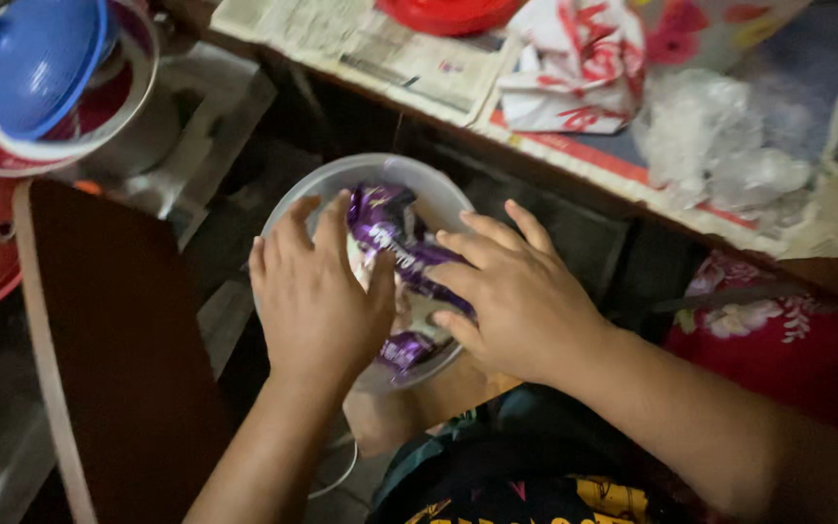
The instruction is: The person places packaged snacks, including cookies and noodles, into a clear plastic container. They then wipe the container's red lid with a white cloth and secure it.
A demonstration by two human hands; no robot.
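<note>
where both hands meet: left hand and right hand, grips open-fingered, pressing purple wrappers into clear bowl.

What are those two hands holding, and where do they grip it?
Both the left hand and right hand press on a purple wrapper in a clear bowl, at opposite sides; a firm grip cannot be told.

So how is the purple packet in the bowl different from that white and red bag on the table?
The purple packet is glossy, lies inside the clear bowl, and both hands touch it; the white and red bag is matt, sits on the newspaper-covered table, and is untouched. Both are crumpled.
</note>
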